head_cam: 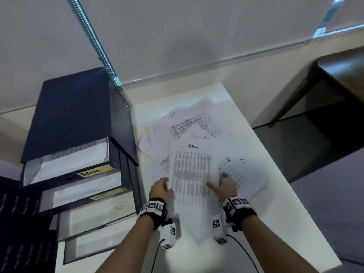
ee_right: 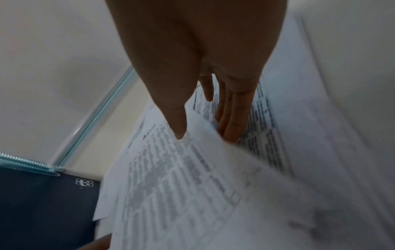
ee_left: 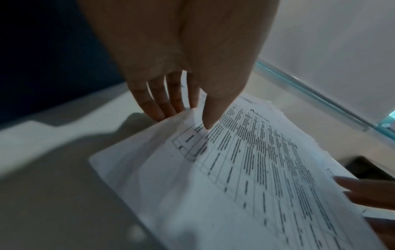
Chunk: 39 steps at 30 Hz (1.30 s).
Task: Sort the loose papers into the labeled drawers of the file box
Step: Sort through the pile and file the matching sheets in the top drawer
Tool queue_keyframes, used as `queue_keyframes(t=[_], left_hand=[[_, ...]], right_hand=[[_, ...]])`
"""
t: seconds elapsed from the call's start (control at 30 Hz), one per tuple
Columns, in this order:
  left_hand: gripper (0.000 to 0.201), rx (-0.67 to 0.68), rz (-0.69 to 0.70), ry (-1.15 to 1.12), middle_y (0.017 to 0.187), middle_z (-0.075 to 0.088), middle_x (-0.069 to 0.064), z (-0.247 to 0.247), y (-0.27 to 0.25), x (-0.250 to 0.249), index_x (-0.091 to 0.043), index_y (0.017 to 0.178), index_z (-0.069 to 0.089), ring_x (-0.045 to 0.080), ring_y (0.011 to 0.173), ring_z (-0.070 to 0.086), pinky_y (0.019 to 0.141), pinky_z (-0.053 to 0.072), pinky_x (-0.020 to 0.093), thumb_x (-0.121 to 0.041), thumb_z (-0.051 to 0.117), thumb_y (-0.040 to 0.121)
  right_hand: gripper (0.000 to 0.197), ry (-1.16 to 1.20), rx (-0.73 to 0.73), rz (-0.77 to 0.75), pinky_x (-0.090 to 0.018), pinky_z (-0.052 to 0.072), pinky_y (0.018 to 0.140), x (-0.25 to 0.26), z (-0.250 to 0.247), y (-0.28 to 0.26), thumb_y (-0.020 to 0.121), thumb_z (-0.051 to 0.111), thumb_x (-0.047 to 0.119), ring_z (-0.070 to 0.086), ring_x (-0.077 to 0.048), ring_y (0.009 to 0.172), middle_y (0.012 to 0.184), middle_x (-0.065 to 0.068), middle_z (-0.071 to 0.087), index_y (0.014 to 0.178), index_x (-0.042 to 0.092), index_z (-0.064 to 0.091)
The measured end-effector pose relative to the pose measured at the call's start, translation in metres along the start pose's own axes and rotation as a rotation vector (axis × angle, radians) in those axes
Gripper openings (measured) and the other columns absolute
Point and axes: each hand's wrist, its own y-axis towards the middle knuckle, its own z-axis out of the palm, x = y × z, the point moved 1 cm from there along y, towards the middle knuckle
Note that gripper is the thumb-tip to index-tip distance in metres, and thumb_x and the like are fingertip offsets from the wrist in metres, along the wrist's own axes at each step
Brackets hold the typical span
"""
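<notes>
A printed sheet headed "Admin" [head_cam: 192,174] lies on top of the loose paper pile [head_cam: 194,123] on the white table [head_cam: 275,217]. My left hand [head_cam: 164,187] pinches its left edge, thumb on top and fingers under it, as the left wrist view shows for the hand [ee_left: 188,120] and the sheet [ee_left: 256,169]. My right hand [head_cam: 218,184] holds the right edge the same way; in the right wrist view the hand [ee_right: 205,133] has its thumb on the sheet [ee_right: 171,177] and its fingers beneath. The navy file box [head_cam: 74,115] stands to the left, its top drawer labelled "Admin" [head_cam: 96,171] pulled out with papers inside.
Below the Admin drawer, three more drawers [head_cam: 94,219] stand pulled out toward me, stepped forward. A metal rail [head_cam: 94,40] runs up the wall behind the box. The table's right edge [head_cam: 291,174] drops to dark floor; a dark wooden table [head_cam: 334,75] stands at far right.
</notes>
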Motion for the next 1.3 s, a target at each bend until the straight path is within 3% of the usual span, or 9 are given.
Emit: queue_keyframes(t=[0.13, 0.27, 0.5, 0.6, 0.77, 0.9, 1.0, 1.13, 1.3], left_hand=[[0.034, 0.103, 0.059, -0.105, 0.085, 0.066, 0.000, 0.008, -0.011, -0.005, -0.027, 0.099, 0.066, 0.016, 0.075, 0.062, 0.083, 0.059, 0.038, -0.002, 0.076, 0.078], [0.044, -0.032, 0.119, 0.029, 0.129, 0.053, 0.005, -0.002, -0.006, -0.002, -0.021, 0.122, 0.063, 0.020, 0.114, 0.056, 0.104, 0.043, 0.026, -0.013, 0.075, 0.080], [0.079, 0.269, 0.177, 0.334, 0.165, 0.011, 0.001, -0.011, -0.009, 0.006, -0.021, 0.156, 0.022, 0.021, 0.151, 0.014, 0.123, 0.015, 0.036, -0.050, 0.056, 0.091], [0.083, 0.235, 0.202, 0.375, 0.158, 0.033, -0.003, -0.005, -0.016, 0.009, -0.024, 0.154, 0.026, 0.022, 0.144, 0.034, 0.118, 0.029, 0.035, -0.058, 0.056, 0.085], [0.031, 0.092, 0.139, -0.005, 0.101, 0.066, -0.008, -0.018, -0.013, 0.004, -0.042, 0.122, 0.051, 0.005, 0.085, 0.063, 0.078, 0.053, 0.015, -0.041, 0.061, 0.092], [0.050, -0.020, 0.115, 0.051, 0.136, 0.058, 0.007, -0.032, 0.002, -0.001, -0.018, 0.139, 0.050, 0.024, 0.122, 0.056, 0.103, 0.045, 0.032, -0.033, 0.063, 0.093], [0.055, 0.176, 0.075, 0.284, 0.149, 0.045, 0.010, -0.032, 0.000, -0.003, -0.012, 0.145, 0.042, 0.024, 0.135, 0.045, 0.109, 0.038, 0.030, -0.038, 0.053, 0.097], [0.067, 0.316, 0.082, 0.450, 0.165, 0.009, 0.004, -0.019, -0.008, 0.008, -0.027, 0.152, 0.032, 0.025, 0.149, 0.019, 0.118, 0.027, 0.034, -0.050, 0.054, 0.093], [0.043, 0.207, 0.105, 0.463, 0.156, 0.031, 0.003, -0.019, -0.018, 0.002, -0.038, 0.132, 0.056, 0.027, 0.143, 0.030, 0.115, 0.031, 0.036, -0.050, 0.057, 0.090]], right_hand=[[0.043, 0.090, 0.071, 0.041, -0.036, 0.060, 0.076, 0.004, 0.013, -0.001, 0.072, 0.085, 0.024, 0.069, -0.025, 0.089, 0.101, -0.009, 0.070, 0.105, 0.008, 0.062], [0.030, 0.163, 0.011, 0.051, -0.019, 0.048, 0.056, 0.008, 0.006, 0.000, 0.080, 0.078, 0.012, 0.064, -0.021, 0.079, 0.102, -0.012, 0.072, 0.106, 0.004, 0.066], [0.054, 0.398, 0.005, 0.139, -0.038, 0.051, 0.087, 0.033, -0.004, 0.004, 0.079, 0.079, 0.008, 0.063, -0.032, 0.103, 0.123, -0.015, 0.063, 0.126, 0.000, 0.054], [0.044, 0.304, 0.043, 0.137, -0.040, 0.058, 0.080, 0.033, 0.004, 0.010, 0.074, 0.083, 0.016, 0.066, -0.028, 0.085, 0.106, -0.015, 0.070, 0.109, 0.000, 0.063], [0.030, -0.047, 0.013, 0.025, -0.019, 0.043, 0.048, 0.043, -0.004, 0.007, 0.083, 0.075, 0.026, 0.059, -0.017, 0.066, 0.076, -0.003, 0.062, 0.095, 0.001, 0.063], [0.007, -0.326, -0.045, -0.004, -0.027, 0.053, 0.071, 0.045, -0.018, 0.009, 0.088, 0.059, 0.009, 0.063, -0.023, 0.081, 0.094, -0.010, 0.069, 0.088, 0.003, 0.062], [0.010, -0.444, -0.068, -0.037, -0.024, 0.049, 0.075, 0.039, -0.026, 0.007, 0.093, 0.051, 0.003, 0.066, -0.025, 0.099, 0.109, -0.013, 0.067, 0.090, 0.003, 0.060], [0.021, -0.559, -0.120, -0.122, -0.028, 0.053, 0.083, 0.035, -0.032, 0.003, 0.094, 0.045, 0.001, 0.066, -0.025, 0.104, 0.111, -0.012, 0.066, 0.107, 0.003, 0.062], [0.021, -0.578, -0.142, -0.258, -0.031, 0.053, 0.072, 0.039, -0.039, 0.002, 0.089, 0.044, 0.003, 0.067, -0.027, 0.086, 0.092, -0.008, 0.068, 0.088, 0.015, 0.061]])
